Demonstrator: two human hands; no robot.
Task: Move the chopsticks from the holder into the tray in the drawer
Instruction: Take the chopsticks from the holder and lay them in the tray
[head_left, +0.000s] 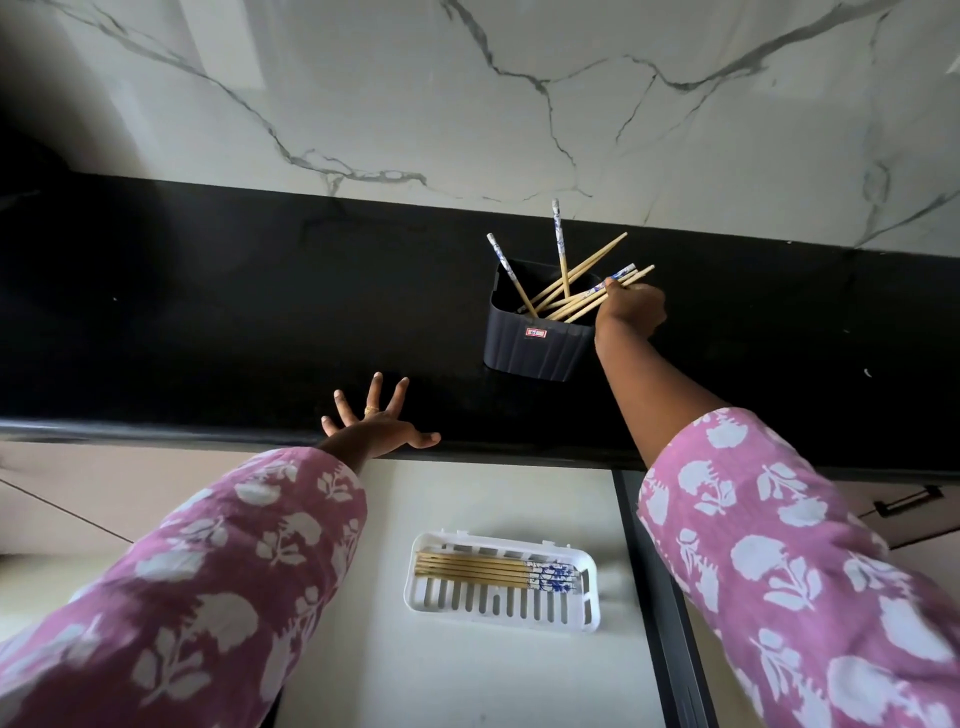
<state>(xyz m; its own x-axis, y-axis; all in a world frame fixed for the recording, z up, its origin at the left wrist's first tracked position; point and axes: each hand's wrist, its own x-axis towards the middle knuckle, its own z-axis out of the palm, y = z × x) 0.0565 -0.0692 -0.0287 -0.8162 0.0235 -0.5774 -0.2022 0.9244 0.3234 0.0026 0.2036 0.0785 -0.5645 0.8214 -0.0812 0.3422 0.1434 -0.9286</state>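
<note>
Overhead, from the head camera: your right hand (631, 306) reaches across the black counter (208, 312) to the dark holder (535, 345), which stands near the marble wall (415, 104). Its fingers are curled round several chopsticks (587, 299) that lean out over the holder's right rim, their lower ends inside it. Two other sticks (561, 244) with blue-patterned tops stand in the holder apart from that bunch.

Your left hand (376, 421) rests at the counter's front edge with fingers spread straight, holding nothing; a ring (371, 410) shows on one finger.

Below the counter the drawer (467, 499) is open, and the white slotted tray (592, 592) lies on its pale floor. A second set of chopsticks (478, 569) lies side by side along the tray's far side, patterned ends to your right. Both sleeves (779, 545) are pink with white flowers.
</note>
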